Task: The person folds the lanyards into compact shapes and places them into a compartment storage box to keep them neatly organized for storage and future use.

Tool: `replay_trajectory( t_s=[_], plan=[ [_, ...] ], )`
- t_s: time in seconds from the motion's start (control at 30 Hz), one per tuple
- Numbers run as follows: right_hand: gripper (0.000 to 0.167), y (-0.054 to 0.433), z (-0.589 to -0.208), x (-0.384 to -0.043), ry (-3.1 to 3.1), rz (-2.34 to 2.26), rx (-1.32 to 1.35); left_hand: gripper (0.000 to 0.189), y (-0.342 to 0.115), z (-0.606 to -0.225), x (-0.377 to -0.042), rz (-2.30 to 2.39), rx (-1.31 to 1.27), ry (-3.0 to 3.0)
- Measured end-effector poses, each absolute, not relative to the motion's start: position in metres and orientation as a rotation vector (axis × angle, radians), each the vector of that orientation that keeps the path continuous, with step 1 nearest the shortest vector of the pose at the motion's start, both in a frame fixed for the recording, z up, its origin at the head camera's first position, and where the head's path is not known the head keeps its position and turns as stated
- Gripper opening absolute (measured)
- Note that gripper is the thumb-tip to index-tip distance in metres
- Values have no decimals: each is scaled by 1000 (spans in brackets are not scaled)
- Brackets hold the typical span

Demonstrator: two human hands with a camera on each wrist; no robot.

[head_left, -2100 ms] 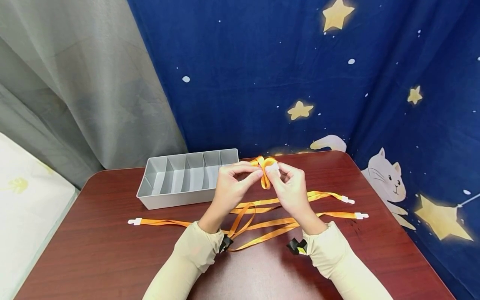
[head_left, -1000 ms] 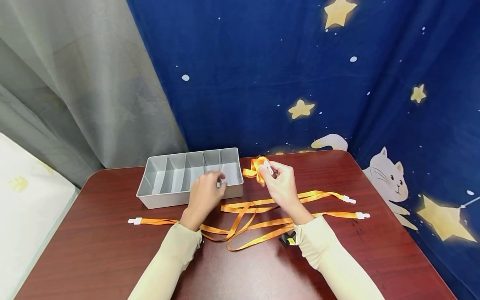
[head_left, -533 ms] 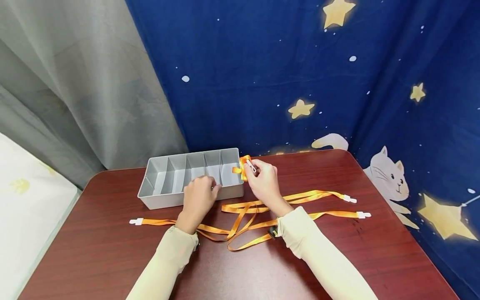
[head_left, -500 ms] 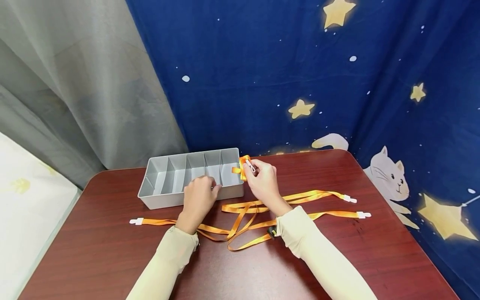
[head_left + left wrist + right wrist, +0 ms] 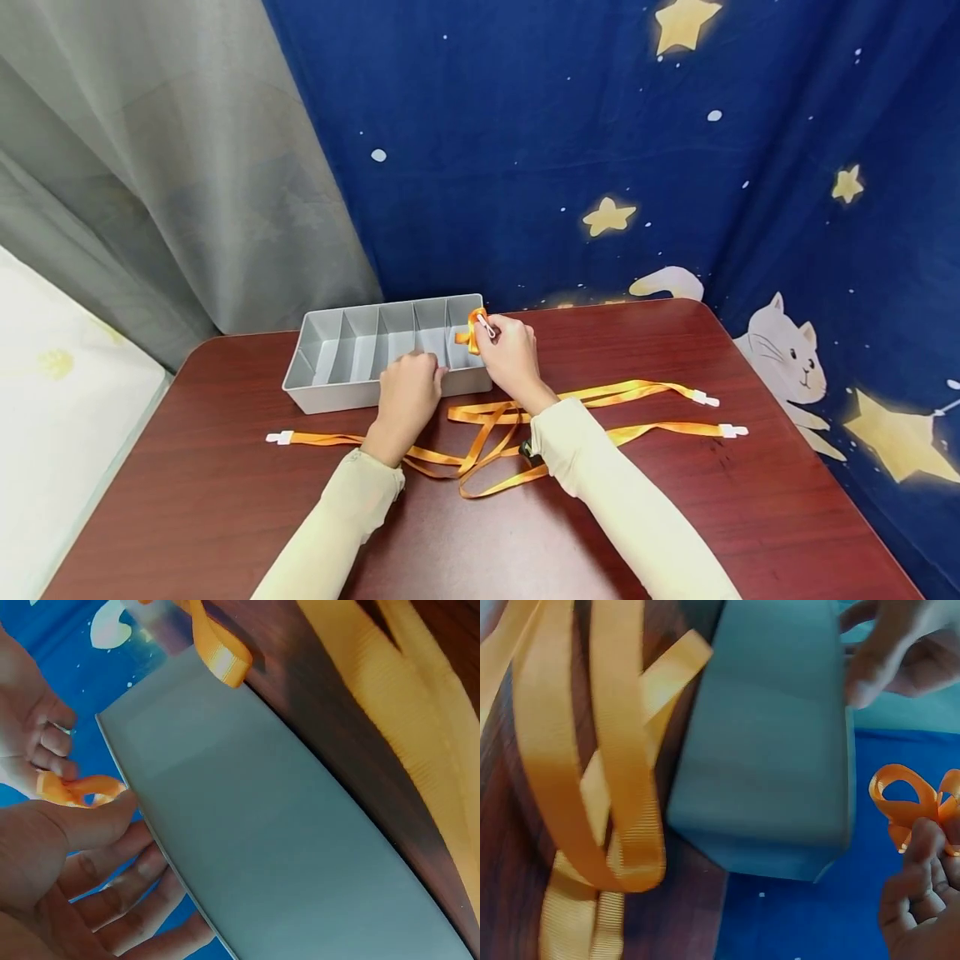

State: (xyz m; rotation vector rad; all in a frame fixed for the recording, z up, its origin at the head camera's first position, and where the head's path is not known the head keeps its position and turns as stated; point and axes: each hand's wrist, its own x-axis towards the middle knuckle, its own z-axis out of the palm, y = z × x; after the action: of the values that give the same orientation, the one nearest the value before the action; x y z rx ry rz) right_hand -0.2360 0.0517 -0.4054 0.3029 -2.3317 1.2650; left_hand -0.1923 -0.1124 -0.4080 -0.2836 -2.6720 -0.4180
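My right hand (image 5: pixel 510 350) pinches a folded orange lanyard (image 5: pixel 472 333) with a white clip (image 5: pixel 487 326). It holds the bundle over the rightmost compartment of the grey divided box (image 5: pixel 390 393). In the right wrist view, the lanyard's loops (image 5: pixel 901 810) spread above the fingertips. At the box's front rim is my left hand (image 5: pixel 408 392). The left wrist view has its thumb (image 5: pixel 105 821) beside the rim and its loosely spread fingers (image 5: pixel 124 900) partly hidden behind the front wall; nothing shows held in them.
Several loose orange straps (image 5: pixel 487 412) lie crossed on the dark red table (image 5: pixel 187 500) in front of the box. White clips (image 5: pixel 280 437) end them at left and right. A blue curtain (image 5: pixel 480 167) with stars and a grey curtain (image 5: pixel 180 150) hang behind.
At first both hands worked the lanyard together. My left hand has since let go and moved left to the box rim. The right hand has carried the lanyard left over the box.
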Motion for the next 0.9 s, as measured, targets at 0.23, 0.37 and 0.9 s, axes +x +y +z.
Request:
replay_trajectory(
  t_s=[0.23,0.37,0.9],
  plan=[
    [27,51,-418,-247,-2535,1090,273,20,-111,-409,-191,-401,-293,-2654],
    [28,50,-420,-251,-2627,1023,271,19,-111,-407,-191,-399,-285,-2672],
    [17,32,-408,-249,-2781,175,504,23,-113,-409,-192,-442,-274,-2656]
  ],
)
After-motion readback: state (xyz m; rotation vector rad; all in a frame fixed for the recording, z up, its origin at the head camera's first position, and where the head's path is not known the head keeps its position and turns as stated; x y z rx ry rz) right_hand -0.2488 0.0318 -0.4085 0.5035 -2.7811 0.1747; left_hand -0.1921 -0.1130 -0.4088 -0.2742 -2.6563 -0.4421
